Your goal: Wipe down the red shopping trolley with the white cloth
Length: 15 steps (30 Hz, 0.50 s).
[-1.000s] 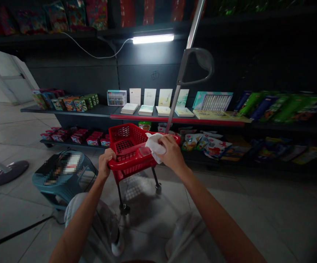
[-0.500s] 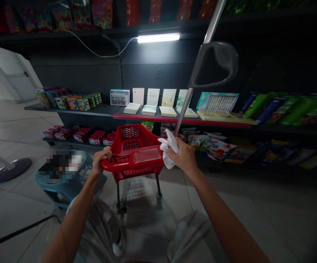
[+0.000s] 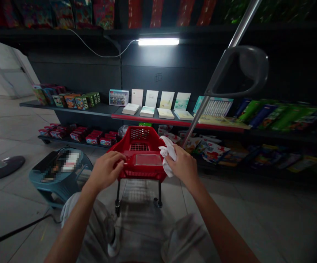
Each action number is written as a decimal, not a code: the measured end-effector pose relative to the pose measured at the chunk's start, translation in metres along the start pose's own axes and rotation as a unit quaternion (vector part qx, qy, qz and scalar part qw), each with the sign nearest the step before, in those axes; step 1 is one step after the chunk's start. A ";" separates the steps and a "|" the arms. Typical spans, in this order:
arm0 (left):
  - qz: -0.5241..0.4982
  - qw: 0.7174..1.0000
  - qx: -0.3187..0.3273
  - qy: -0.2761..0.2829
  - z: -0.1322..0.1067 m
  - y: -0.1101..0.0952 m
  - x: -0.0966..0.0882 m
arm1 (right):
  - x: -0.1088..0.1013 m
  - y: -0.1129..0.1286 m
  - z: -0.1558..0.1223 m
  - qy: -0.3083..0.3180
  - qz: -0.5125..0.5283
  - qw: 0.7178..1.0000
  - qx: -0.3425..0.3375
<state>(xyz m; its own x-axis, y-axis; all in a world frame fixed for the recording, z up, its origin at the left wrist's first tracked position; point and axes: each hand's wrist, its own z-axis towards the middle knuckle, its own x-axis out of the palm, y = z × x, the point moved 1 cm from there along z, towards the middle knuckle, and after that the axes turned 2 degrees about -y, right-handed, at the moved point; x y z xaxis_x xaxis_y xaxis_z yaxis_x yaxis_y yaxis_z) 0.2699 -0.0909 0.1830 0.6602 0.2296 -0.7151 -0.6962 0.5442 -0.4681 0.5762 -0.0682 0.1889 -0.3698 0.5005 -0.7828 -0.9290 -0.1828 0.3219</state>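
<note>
A small red shopping cart (image 3: pixel 144 137) stands in front of me, with a red handle that has a flat panel. My left hand (image 3: pixel 106 171) is at the left part of the handle, its fingers and thumb loosely round it. In my right hand (image 3: pixel 184 162) is a bunched white cloth (image 3: pixel 168 153), held at the handle's right end against the cart. A metal pole (image 3: pixel 216 78) with a grey loop-shaped grip (image 3: pixel 237 71) slants up to the right from behind that hand. Its lower end is hidden, so I cannot tell what it is fixed to.
Dark shelves carry books (image 3: pixel 147 111), small boxes (image 3: pixel 83 101) and snack bags (image 3: pixel 214 150). A blue stool (image 3: pixel 49 186) with a blurred patch stands left. A round stand base (image 3: pixel 3 168) is further left. A lit tube lamp (image 3: pixel 158 42) hangs above.
The cart has turned to face the shelf more squarely. My left hand has moved right and loosened along the handle. The pole leans further right; the right hand keeps the cloth.
</note>
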 end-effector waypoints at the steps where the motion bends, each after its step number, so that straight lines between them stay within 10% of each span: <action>1: 0.069 0.998 0.001 -0.004 0.000 -0.012 0.006 | 0.000 0.003 -0.001 -0.004 -0.001 1.000 0.001; 6: 0.267 0.961 -0.035 -0.060 0.012 -0.027 0.045 | 0.009 0.011 -0.006 -0.029 0.008 0.999 -0.015; 15: 0.271 0.953 -0.064 -0.117 0.018 -0.005 0.062 | 0.017 0.070 -0.012 -0.080 0.057 0.985 -0.143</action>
<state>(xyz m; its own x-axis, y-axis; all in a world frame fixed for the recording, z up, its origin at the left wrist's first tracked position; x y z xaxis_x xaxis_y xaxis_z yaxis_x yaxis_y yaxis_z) 0.3193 -0.0650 0.1502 0.2278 0.6316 -0.7411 -0.9718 0.1946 -0.1329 0.5047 -0.0824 0.1914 -0.4848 0.5855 -0.6497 -0.8574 -0.4648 0.2209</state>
